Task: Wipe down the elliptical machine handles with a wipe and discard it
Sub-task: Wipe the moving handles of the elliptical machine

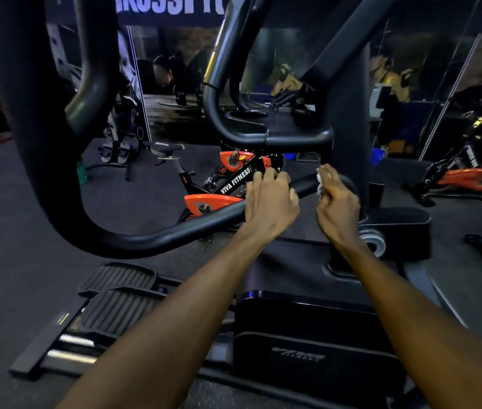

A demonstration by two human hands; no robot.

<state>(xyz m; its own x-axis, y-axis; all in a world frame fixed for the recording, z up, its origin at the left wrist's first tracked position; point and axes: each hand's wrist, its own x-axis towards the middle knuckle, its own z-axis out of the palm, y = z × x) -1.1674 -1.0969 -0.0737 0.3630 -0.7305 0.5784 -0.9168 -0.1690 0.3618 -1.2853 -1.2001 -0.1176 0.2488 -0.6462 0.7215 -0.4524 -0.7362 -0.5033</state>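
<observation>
A black curved elliptical handle [157, 236] sweeps from the upper left down and across to the machine's centre column. My left hand [270, 203] grips this handle bar, fingers curled over its top. Just to the right, my right hand [337, 206] holds a crumpled white wipe [321, 181] pressed against the same bar near where it meets the column [349, 143]. A second black handle [234, 63] rises behind, above the small console shelf.
Ribbed foot pedals [119, 296] lie at the lower left, the black drive housing [307, 349] below my arms. An orange and black spin bike [225, 184] stands behind the handle, another one [467, 175] at the right. Dark gym floor all round.
</observation>
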